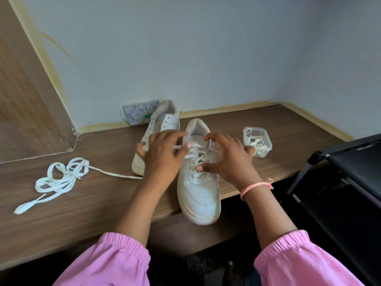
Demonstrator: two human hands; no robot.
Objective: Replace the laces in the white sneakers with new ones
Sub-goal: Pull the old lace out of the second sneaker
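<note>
While the far sneaker (162,129) on the worktop (82,203) stands unlaced beside a loose lace (61,178), the near sneaker (200,190) is laced nearly to the top, the blurred left hand (162,153) seemingly pinching a lace end, the right hand (226,159) pinching another.

Home room: wooden shelf (268,120), plain wall (206,48).

I note white sneakers (199,188), white laces (61,178) — brown wood-grain desk (82,203), pink sleeves (115,263), pink wrist thread (255,185).
</note>
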